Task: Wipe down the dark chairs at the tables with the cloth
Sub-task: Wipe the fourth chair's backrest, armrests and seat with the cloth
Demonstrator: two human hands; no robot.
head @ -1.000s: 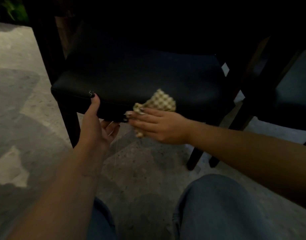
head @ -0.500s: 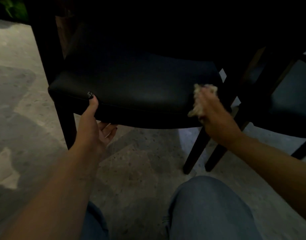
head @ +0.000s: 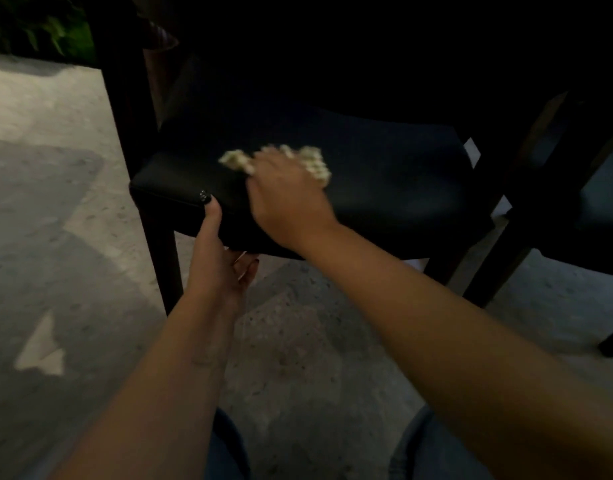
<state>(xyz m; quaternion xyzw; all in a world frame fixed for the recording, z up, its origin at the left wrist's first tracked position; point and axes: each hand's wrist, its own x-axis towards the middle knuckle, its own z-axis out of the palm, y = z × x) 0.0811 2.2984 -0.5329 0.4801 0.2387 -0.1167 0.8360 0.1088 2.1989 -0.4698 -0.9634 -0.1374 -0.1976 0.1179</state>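
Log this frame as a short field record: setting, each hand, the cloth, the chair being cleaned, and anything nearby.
setting: dim room, speckled floor
left hand: grips the front edge of the seat, thumb on top, fingers underneath
right hand: presses the cloth onto the seat top; blurred
cloth: pale, checked, showing on both sides of the hand
chair: dark padded seat, dark legs
nearby: second chair at right; green plant at top left

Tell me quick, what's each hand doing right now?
Left hand: grips the front edge of the dark chair seat, thumb on top.
Right hand: presses the checked cloth onto the seat; grip blurred.
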